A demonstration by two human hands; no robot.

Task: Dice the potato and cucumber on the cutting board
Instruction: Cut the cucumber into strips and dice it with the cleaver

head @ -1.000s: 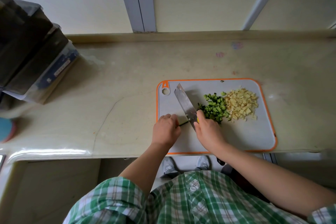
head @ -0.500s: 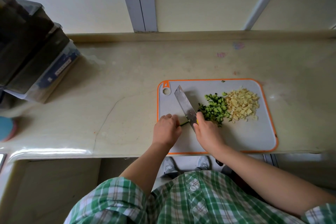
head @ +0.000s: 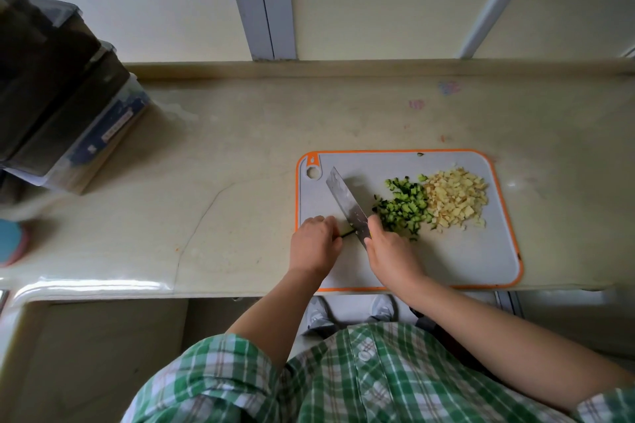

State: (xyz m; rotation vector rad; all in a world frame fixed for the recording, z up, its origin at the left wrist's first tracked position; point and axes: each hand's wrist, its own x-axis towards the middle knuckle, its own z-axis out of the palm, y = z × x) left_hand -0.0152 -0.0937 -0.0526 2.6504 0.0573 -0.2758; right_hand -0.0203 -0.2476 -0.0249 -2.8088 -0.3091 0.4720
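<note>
1. The right hand (head: 391,251) is closed round the handle of a knife (head: 345,203); the handle is almost wholly hidden under the hand; the broad steel blade slants away toward the far left, over the board.
2. The left hand (head: 314,244) sits just left of the blade, knuckles up and fingers curled, holding down a cucumber strip (head: 347,233); only a thin dark green sliver of it shows between the fingertips and the blade.
3. Both hands are over the near left part of a grey cutting board (head: 464,257) with an orange rim; a hanging hole sits in its far left corner.
4. Just right of the blade lies a heap of diced cucumber (head: 403,208); touching it on the right is a heap of diced potato (head: 455,201), pale yellow; both heaps are on the far right half of the board.
5. The board lies on a pale stone bench (head: 223,165), close to its front edge; a hairline crack runs through the bench left of the board.
6. At the far left of the bench stands a stack of dark boxes (head: 62,106); a blue round object (head: 10,240) is cut off by the left edge of the view.
7. Below the bench edge are a green and white checked shirt (head: 343,381) and two grey shoes (head: 319,316).
</note>
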